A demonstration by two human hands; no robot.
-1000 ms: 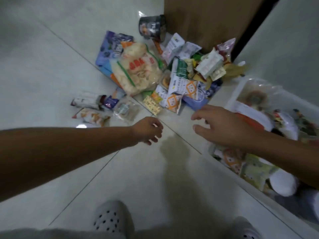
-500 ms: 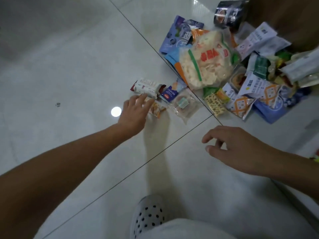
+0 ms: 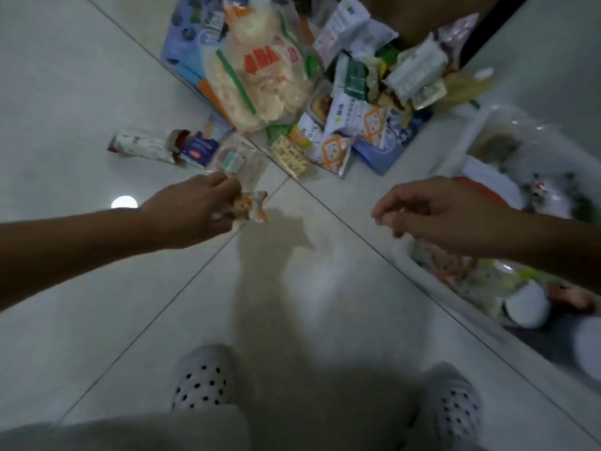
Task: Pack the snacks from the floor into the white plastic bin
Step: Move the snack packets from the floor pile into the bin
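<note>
**Packing under way, most left**

Your left hand (image 3: 192, 213), 9 o'clock, pinches one packet (image 3: 250, 208) above the floor. Pile (image 3: 266, 83), 12 o'clock: large, unpacked. Right hand (image 3: 439, 213): loosely curled, empty, over the part-filled bin (image 3: 455, 151), 3 o'clock.

Counted one left hand (image 3: 192, 211), one right hand (image 3: 452, 216), two slippers (image 3: 203, 379), one white bin (image 3: 455, 148), one held packet (image 3: 252, 206), many floor snacks (image 3: 341, 131) at top centre.

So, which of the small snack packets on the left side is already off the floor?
The orange-and-white packet, pinched in the left hand; the white-and-red wrapper, the blue packet and the clear packet lie flat on the floor.
</note>
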